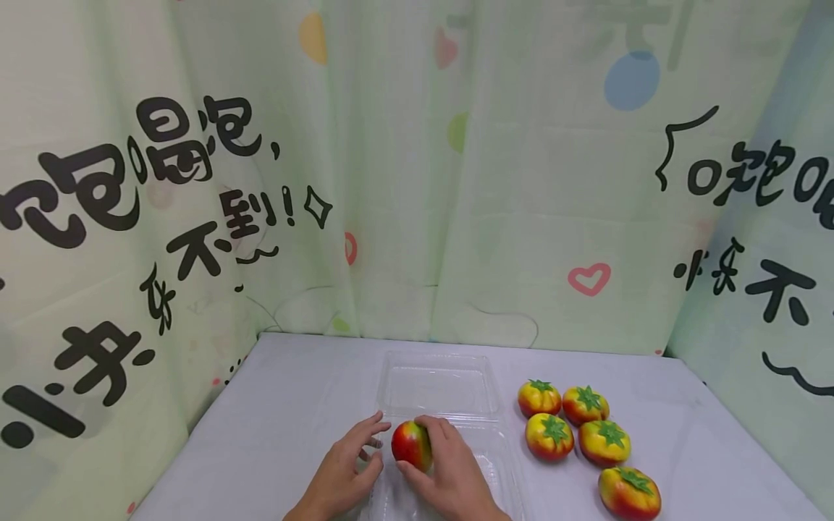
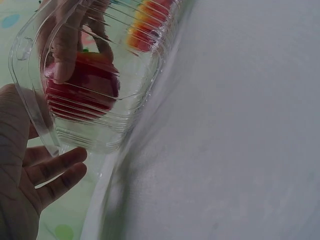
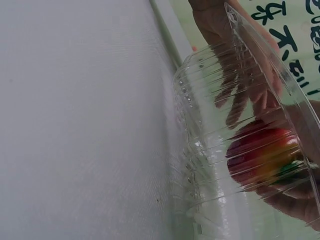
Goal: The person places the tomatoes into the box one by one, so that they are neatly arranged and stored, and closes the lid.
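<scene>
Red-and-yellow toy tomato [image 1: 412,445], glossy and round: our right hand [image 1: 449,474] curls fingers and thumb round it, holding it over the near tray of the clear ribbed plastic clamshell box [image 1: 439,387]. We judge it light, firm and somewhat slippery, best taken across its widest girth. Our left hand [image 1: 345,470], fingers relaxed and holding nothing, rests at the box's left edge. Box walls look thin and springy. Five similar tomatoes [image 1: 586,434] sit right of it; the white tabletop [image 1: 280,405] offers room leftward.
</scene>
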Demonstrator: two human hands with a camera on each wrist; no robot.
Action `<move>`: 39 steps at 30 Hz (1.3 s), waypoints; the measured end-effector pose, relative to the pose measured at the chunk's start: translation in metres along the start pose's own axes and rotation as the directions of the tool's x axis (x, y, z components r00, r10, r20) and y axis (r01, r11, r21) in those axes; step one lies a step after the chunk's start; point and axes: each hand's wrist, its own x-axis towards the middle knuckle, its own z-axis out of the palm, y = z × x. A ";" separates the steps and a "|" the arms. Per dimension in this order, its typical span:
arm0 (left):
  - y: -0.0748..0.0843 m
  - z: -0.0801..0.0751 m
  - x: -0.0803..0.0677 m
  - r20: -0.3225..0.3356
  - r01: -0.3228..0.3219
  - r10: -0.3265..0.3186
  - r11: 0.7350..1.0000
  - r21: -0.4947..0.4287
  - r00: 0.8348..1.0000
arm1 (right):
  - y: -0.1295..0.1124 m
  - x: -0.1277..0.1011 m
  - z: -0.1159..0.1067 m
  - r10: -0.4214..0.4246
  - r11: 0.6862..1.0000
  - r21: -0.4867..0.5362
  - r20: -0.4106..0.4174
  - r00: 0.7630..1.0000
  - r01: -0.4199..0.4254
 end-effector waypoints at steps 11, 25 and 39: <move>0.000 -0.002 -0.001 0.027 0.000 0.001 1.000 -0.019 1.000 | 0.002 0.004 0.008 0.029 0.997 0.065 0.057 0.998 -0.033; -0.001 -0.001 -0.002 0.023 -0.010 0.010 1.000 -0.008 1.000 | -0.002 0.005 0.018 -0.052 0.998 0.020 -0.034 0.998 0.053; -0.004 -0.001 -0.002 0.010 -0.064 0.064 0.998 -0.011 0.998 | -0.006 0.006 0.016 0.001 1.000 -0.028 -0.028 1.000 -0.002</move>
